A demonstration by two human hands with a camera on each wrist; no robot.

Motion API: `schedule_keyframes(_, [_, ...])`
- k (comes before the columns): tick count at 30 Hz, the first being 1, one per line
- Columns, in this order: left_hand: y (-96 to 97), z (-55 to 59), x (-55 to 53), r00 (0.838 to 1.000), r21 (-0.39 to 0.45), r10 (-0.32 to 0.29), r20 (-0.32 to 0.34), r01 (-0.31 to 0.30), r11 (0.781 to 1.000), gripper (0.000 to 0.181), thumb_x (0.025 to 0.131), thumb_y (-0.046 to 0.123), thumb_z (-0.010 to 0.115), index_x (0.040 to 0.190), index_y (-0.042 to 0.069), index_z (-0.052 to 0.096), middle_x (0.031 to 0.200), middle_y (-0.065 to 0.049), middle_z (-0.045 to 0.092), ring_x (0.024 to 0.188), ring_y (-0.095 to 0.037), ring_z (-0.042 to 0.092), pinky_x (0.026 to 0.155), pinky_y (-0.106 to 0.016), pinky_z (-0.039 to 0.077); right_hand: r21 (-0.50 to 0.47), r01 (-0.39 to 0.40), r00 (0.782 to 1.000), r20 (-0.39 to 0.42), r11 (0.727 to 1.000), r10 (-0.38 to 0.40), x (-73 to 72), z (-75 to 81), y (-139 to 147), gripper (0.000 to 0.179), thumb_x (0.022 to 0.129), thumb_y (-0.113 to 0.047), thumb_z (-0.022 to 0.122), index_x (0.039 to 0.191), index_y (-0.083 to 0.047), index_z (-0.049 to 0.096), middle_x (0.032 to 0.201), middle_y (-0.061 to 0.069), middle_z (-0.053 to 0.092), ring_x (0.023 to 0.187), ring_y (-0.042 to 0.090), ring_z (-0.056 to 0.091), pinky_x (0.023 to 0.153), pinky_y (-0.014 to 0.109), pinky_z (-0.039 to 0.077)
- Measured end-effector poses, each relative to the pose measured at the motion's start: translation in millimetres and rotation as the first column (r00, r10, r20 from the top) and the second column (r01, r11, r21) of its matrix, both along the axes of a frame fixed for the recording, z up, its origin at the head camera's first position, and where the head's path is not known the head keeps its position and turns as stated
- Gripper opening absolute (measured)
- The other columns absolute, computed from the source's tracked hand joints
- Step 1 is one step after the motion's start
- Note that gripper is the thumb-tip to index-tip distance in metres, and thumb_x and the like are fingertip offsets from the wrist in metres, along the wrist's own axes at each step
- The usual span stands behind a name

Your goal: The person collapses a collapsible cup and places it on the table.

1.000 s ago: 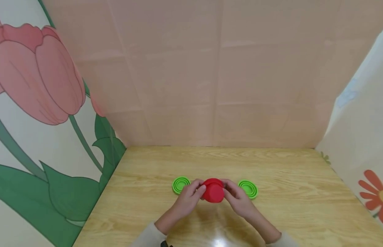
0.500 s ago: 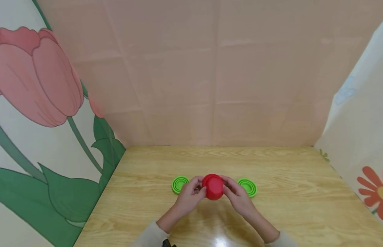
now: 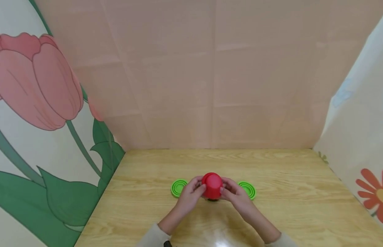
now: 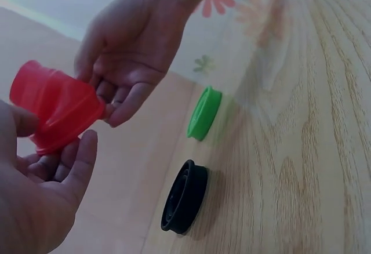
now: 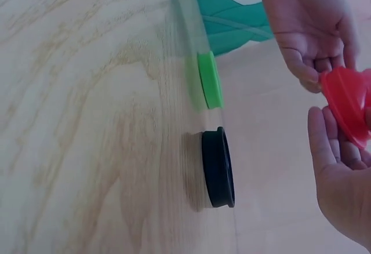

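A red collapsible cup (image 3: pixel 213 187) is held above the table between both hands, partly unfolded with its closed bottom turned up toward the head camera. My left hand (image 3: pixel 188 197) pinches its left side, thumb on the wall and fingers under the rim. On the opposite side my right hand (image 3: pixel 239 200) grips it the same way. The left wrist view shows its folds dented (image 4: pixel 58 106). Below the cup a flattened black collapsible cup (image 4: pixel 184 199) stands on the table, mostly hidden in the head view. Flattened green cups lie to the left (image 3: pixel 179 188) and right (image 3: pixel 247 190).
The wooden table (image 3: pixel 148 171) reaches back to a plain pinkish sheet (image 3: pixel 179 85). A tulip-printed panel (image 3: pixel 40 85) borders the left side, and a panel with an orange flower (image 3: pixel 378 195) borders the right.
The red cup has tipped so more of its side wall shows, and it looks taller. My right thumb has shifted onto its wall. A black edge now shows beneath it.
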State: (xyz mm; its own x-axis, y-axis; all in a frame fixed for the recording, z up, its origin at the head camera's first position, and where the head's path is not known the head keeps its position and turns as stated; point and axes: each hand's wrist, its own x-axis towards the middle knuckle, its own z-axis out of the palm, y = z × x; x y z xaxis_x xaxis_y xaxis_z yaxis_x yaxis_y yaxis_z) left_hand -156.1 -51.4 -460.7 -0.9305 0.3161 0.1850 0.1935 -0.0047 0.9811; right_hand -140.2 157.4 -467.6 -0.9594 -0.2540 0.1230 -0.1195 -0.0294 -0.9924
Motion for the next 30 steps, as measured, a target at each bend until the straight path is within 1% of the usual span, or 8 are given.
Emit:
schedule_keyframes(2, [0.3, 0.2, -1.9, 0.999, -0.005, -0.028, 0.015, 0.029, 1.0, 0.038, 0.098, 0.006, 0.063, 0.135, -0.002, 0.056, 0.112, -0.018, 0.068, 0.095, -0.01, 0.061, 0.084, -0.032, 0.06, 0.001, 0.05, 0.998, 0.028, 0.999, -0.05, -1.9, 1.5, -2.1, 0.047, 0.102, -0.008, 0.057, 0.142, 0.013, 0.043, 0.117, 0.01, 0.066, 0.1, 0.012, 0.069, 0.088, 0.032, 0.059])
schedule_keyframes(6, [2.8, 1.9, -5.1, 0.998, -0.011, -0.051, 0.029, 0.051, 0.999, 0.048, 0.094, 0.004, 0.065, 0.139, 0.001, 0.052, 0.12, -0.014, 0.067, 0.102, -0.016, 0.059, 0.084, -0.026, 0.057, -0.021, 0.129, 0.99, 0.066, 0.991, -0.128, -5.5, 4.0, -6.5, 0.044, 0.101, -0.003, 0.057, 0.141, 0.01, 0.047, 0.119, 0.016, 0.066, 0.099, 0.013, 0.07, 0.086, 0.032, 0.06])
schedule_keyframes(12, [9.0, 2.3, -4.0, 0.994, 0.099, -0.035, 0.101, 0.025, 0.995, 0.052, 0.092, 0.003, 0.064, 0.141, -0.003, 0.049, 0.131, -0.019, 0.062, 0.114, -0.024, 0.061, 0.084, -0.033, 0.06, -0.062, 0.186, 0.978, 0.111, 0.981, -0.178, -5.6, 4.1, -9.9, 0.044, 0.101, -0.004, 0.058, 0.142, 0.006, 0.048, 0.118, 0.014, 0.068, 0.1, 0.014, 0.07, 0.085, 0.034, 0.061])
schedule_keyframes(15, [10.4, 0.9, -3.1, 0.99, 0.147, -0.029, 0.137, 0.008, 0.989, 0.054, 0.092, 0.002, 0.063, 0.144, -0.005, 0.046, 0.135, -0.022, 0.06, 0.115, -0.025, 0.062, 0.085, -0.034, 0.06, -0.089, 0.164, 0.977, 0.15, 0.982, -0.15, -4.4, 3.5, -9.2, 0.047, 0.101, -0.009, 0.061, 0.144, 0.004, 0.046, 0.126, 0.018, 0.065, 0.106, 0.016, 0.069, 0.088, 0.036, 0.06])
schedule_keyframes(19, [10.3, -2.3, -3.5, 0.983, 0.205, -0.055, 0.172, 0.019, 0.979, 0.056, 0.095, 0.001, 0.06, 0.147, -0.007, 0.042, 0.141, -0.025, 0.055, 0.115, -0.025, 0.063, 0.086, -0.033, 0.059, -0.145, 0.075, 0.982, 0.183, 0.987, -0.048, -3.5, 1.9, -6.5, 0.056, 0.101, -0.01, 0.06, 0.15, 0.004, 0.036, 0.137, 0.021, 0.056, 0.115, 0.017, 0.064, 0.095, 0.038, 0.057])
schedule_keyframes(23, [9.4, -2.5, -4.2, 0.982, 0.197, -0.06, 0.179, 0.024, 0.98, 0.057, 0.096, 0.004, 0.06, 0.149, -0.005, 0.041, 0.143, -0.023, 0.055, 0.119, -0.024, 0.061, 0.09, -0.031, 0.057, -0.183, 0.017, 0.984, 0.176, 0.983, 0.016, -3.6, 1.5, -5.7, 0.062, 0.1, -0.009, 0.06, 0.153, 0.004, 0.029, 0.136, 0.017, 0.054, 0.118, 0.017, 0.061, 0.099, 0.038, 0.055])
schedule_keyframes(27, [8.6, -0.7, -3.4, 0.981, 0.16, -0.039, 0.189, 0.009, 0.987, 0.058, 0.095, 0.007, 0.063, 0.149, -0.001, 0.044, 0.139, -0.019, 0.058, 0.117, -0.023, 0.06, 0.088, -0.031, 0.058, -0.183, 0.025, 0.984, 0.18, 0.983, 0.009, -3.0, 2.0, -7.7, 0.061, 0.099, -0.007, 0.06, 0.152, 0.005, 0.03, 0.13, 0.015, 0.054, 0.117, 0.018, 0.06, 0.099, 0.037, 0.055])
schedule_keyframes(30, [8.9, -0.4, -2.9, 0.981, 0.137, -0.023, 0.19, -0.003, 0.991, 0.057, 0.095, 0.008, 0.065, 0.149, 0.002, 0.047, 0.134, -0.015, 0.06, 0.112, -0.02, 0.059, 0.085, -0.03, 0.058, -0.152, 0.073, 0.981, 0.19, 0.986, -0.043, -1.9, 3.3, -11.0, 0.058, 0.098, -0.004, 0.06, 0.149, 0.005, 0.035, 0.129, 0.016, 0.055, 0.115, 0.018, 0.061, 0.097, 0.035, 0.056])
